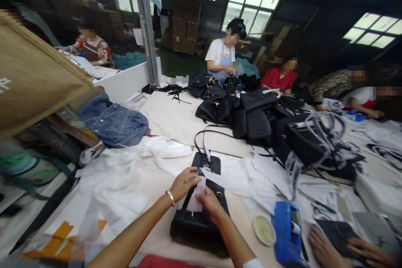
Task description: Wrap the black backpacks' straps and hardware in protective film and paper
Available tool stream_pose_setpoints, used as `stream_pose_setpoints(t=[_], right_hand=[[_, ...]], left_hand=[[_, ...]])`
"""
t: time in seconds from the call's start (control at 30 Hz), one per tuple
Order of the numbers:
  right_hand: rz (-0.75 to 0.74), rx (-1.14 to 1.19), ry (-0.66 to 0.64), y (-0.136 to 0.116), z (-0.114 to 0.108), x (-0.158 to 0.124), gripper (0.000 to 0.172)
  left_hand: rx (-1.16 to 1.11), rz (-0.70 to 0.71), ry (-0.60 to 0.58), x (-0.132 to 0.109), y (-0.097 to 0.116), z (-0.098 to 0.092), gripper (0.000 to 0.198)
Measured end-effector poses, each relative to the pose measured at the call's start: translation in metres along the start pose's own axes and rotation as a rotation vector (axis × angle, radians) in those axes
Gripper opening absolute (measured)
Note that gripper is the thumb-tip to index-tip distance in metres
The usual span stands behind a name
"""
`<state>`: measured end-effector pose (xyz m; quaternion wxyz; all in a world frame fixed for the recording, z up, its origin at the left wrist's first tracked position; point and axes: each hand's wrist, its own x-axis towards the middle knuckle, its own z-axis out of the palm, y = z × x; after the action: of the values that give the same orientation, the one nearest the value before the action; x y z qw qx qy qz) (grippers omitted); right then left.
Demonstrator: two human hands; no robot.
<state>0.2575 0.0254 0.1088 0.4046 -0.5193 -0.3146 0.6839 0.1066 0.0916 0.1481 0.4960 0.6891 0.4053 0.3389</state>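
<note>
A black handbag lies on the table in front of me, its long thin strap looping away toward the far side. Over the bag is a small sheet of white paper. My left hand, with a silver bracelet on the wrist, has its fingers closed at the paper's upper end, beside a black strap of the bag. Near the paper's right edge, my right hand pinches it between thumb and fingers. A metal buckle shows on the bag to the right of that hand.
A blue tape dispenser and a round dish stand to my right, close to a co-worker's hands. Black bags are piled beyond. White sheets and a denim garment lie left. Several people work farther back.
</note>
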Motion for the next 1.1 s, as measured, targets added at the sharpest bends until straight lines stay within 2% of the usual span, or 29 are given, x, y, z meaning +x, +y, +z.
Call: stream_pose_setpoints(t=[0.07,0.17,0.2,0.27,0.33,0.4,0.47,0.53,0.57,0.63,0.67,0.83,0.9,0.97,1.0,1.1], right_hand=[[0.014,0.011,0.030,0.002,0.001,0.002,0.053],[-0.013,0.044,0.084,0.009,0.006,0.002,0.053],[-0.037,0.036,0.104,0.012,0.008,0.001,0.052],[-0.088,-0.028,0.125,0.014,0.011,-0.003,0.046],[-0.127,-0.181,0.121,0.009,0.011,-0.012,0.037],[-0.173,-0.443,0.184,-0.005,0.006,-0.027,0.027],[-0.288,-0.744,0.381,-0.024,-0.004,-0.041,0.027],[-0.454,-0.969,0.541,-0.039,-0.015,-0.049,0.037],[-0.529,-1.044,0.545,-0.043,-0.020,-0.048,0.048],[-0.615,-1.146,0.422,-0.041,-0.027,-0.038,0.067],[-0.622,-1.170,0.361,-0.036,-0.029,-0.030,0.070],[-0.524,-1.126,0.310,-0.011,-0.041,0.013,0.047],[-0.536,-1.137,0.233,-0.016,-0.052,0.021,0.040],[-0.561,-1.164,0.229,-0.031,-0.073,0.022,0.036],[-0.567,-1.173,0.288,-0.040,-0.089,0.021,0.036],[-0.560,-1.216,0.577,-0.060,-0.149,0.026,0.041]], left_hand=[[-0.080,-0.029,0.032,0.003,-0.008,0.000,0.025],[-0.316,-0.191,0.106,-0.001,-0.021,0.004,0.054],[-0.418,-0.268,0.081,-0.005,-0.024,0.006,0.059],[-0.608,-0.416,-0.041,-0.014,-0.029,0.010,0.057],[-0.731,-0.522,-0.134,-0.022,-0.031,0.011,0.052],[-0.761,-0.563,-0.120,-0.025,-0.031,0.010,0.049],[-0.725,-0.552,-0.082,-0.025,-0.030,0.009,0.044],[-0.665,-0.543,-0.067,-0.021,-0.026,0.008,0.039],[-0.638,-0.543,-0.068,-0.019,-0.024,0.009,0.039],[-0.594,-0.544,-0.072,-0.016,-0.019,0.012,0.041],[-0.572,-0.547,-0.070,-0.015,-0.016,0.013,0.043],[-0.418,-0.613,-0.062,-0.014,-0.009,0.025,0.041],[-0.341,-0.647,-0.034,-0.012,-0.005,0.031,0.040],[-0.286,-0.674,0.017,-0.011,-0.001,0.037,0.039],[-0.271,-0.685,0.038,-0.010,0.000,0.040,0.039],[-0.245,-0.705,0.091,-0.008,0.001,0.044,0.041]])
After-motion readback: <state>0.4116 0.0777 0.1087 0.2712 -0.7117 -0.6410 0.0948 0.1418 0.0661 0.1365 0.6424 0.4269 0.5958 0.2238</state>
